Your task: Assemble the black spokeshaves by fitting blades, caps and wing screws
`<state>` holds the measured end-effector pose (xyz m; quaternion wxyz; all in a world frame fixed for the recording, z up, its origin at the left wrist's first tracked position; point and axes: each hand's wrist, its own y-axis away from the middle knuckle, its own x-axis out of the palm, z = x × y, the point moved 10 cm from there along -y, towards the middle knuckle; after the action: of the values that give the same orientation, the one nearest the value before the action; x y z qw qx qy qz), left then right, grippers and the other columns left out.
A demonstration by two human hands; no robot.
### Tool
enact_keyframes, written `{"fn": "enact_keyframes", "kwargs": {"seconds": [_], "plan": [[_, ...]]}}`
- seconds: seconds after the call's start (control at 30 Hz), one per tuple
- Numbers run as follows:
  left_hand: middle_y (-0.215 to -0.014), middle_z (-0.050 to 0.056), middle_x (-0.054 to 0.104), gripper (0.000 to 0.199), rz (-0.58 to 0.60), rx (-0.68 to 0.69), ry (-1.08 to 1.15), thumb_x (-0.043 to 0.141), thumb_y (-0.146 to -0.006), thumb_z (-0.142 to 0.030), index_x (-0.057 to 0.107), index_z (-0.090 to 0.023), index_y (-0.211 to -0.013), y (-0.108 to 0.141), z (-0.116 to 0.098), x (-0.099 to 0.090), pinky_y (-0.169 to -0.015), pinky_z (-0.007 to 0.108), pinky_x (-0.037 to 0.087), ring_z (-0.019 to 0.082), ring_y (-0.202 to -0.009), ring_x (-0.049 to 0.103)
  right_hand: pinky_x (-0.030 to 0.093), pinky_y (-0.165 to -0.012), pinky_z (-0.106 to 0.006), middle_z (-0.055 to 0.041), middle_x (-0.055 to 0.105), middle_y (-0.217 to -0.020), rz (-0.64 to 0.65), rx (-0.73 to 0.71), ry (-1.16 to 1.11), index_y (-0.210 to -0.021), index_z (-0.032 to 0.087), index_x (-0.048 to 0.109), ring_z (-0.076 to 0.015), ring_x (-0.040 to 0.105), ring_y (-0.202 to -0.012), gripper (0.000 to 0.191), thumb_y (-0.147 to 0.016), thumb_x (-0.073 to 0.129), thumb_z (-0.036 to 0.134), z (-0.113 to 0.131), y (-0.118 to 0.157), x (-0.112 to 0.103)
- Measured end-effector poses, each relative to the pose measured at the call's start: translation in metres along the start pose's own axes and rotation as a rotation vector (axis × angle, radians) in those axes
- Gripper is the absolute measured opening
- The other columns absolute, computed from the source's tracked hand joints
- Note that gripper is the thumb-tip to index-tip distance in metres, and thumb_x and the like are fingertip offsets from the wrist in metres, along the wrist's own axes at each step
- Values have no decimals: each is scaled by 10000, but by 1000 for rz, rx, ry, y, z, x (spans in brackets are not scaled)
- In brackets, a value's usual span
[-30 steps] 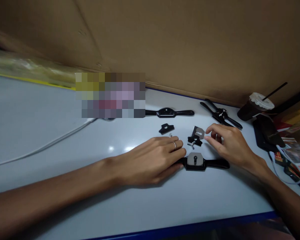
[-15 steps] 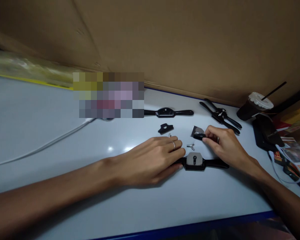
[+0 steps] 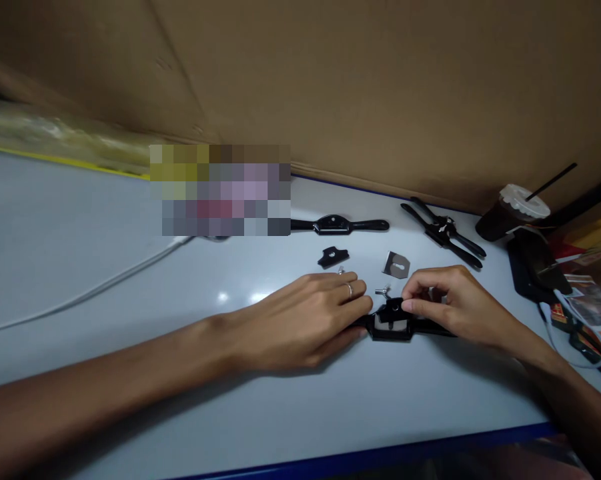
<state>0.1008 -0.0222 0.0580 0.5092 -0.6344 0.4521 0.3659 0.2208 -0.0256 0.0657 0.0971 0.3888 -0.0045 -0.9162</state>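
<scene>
My left hand (image 3: 325,313) is closed on the left handle of a black two-handled tool body (image 3: 393,335), which lies on the table. A small black plate (image 3: 392,309) is pinched in my right hand (image 3: 443,297), over the grey blade (image 3: 400,325) on that body. Behind it lie a silver wing screw (image 3: 383,291) and a loose slotted blade (image 3: 396,265). Another black plate (image 3: 333,256) rests farther left, near a small metal screw (image 3: 341,270) beside my left fingers.
Farther back lie a black handled tool (image 3: 332,225) and two crossed black tools (image 3: 443,232). A lidded drink cup (image 3: 513,212) with a straw, a black stand (image 3: 535,263) and a white cable (image 3: 587,360) are at the right. A blurred patch covers the back left.
My right hand has brought the black plate from beside the loose blade toward me, over the blade on the tool body. My left hand keeps its place.
</scene>
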Motion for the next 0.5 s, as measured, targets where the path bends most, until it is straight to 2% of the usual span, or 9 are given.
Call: {"fn": "enact_keyframes", "kwargs": {"seconds": [0.13,0.23,0.3,0.4,0.5], "plan": [[-866,27,587,123,-2,4,-1,479,-1021,-223,547,-183,-926,0,0,0,-686,323,430,190,-754,529,360,-586,-239,61,589,-639,3,-32,83,-719,189,645,-83,487,-569,153,-857,676,130,6,3,5],[-867,28,587,139,-2,2,0,462,-1024,-220,548,-181,-923,0,0,-1,-685,326,433,190,-749,526,343,-587,-251,48,597,-659,-2,-73,174,-687,187,640,-94,490,-588,180,-844,726,172,11,5,4],[-864,28,586,139,-5,6,-2,462,-1022,-219,550,-179,-923,-1,-1,-3,-679,326,430,189,-743,523,348,-600,-260,40,610,-671,-63,-99,181,-715,191,659,-102,497,-598,187,-892,705,232,11,4,-2],[-863,26,584,136,-2,5,0,470,-1019,-219,552,-178,-920,-2,-1,-3,-672,321,422,185,-738,520,380,-653,-270,15,685,-793,-200,-136,177,-857,198,707,-113,541,-653,134,-954,620,224,7,1,-14],[-874,29,588,128,5,-4,4,476,-1016,-218,556,-177,-925,-2,0,-3,-670,316,419,183,-739,519,395,-681,-281,0,715,-855,-259,-105,166,-927,199,716,-126,565,-684,89,-946,638,238,-5,-4,-12]]}}
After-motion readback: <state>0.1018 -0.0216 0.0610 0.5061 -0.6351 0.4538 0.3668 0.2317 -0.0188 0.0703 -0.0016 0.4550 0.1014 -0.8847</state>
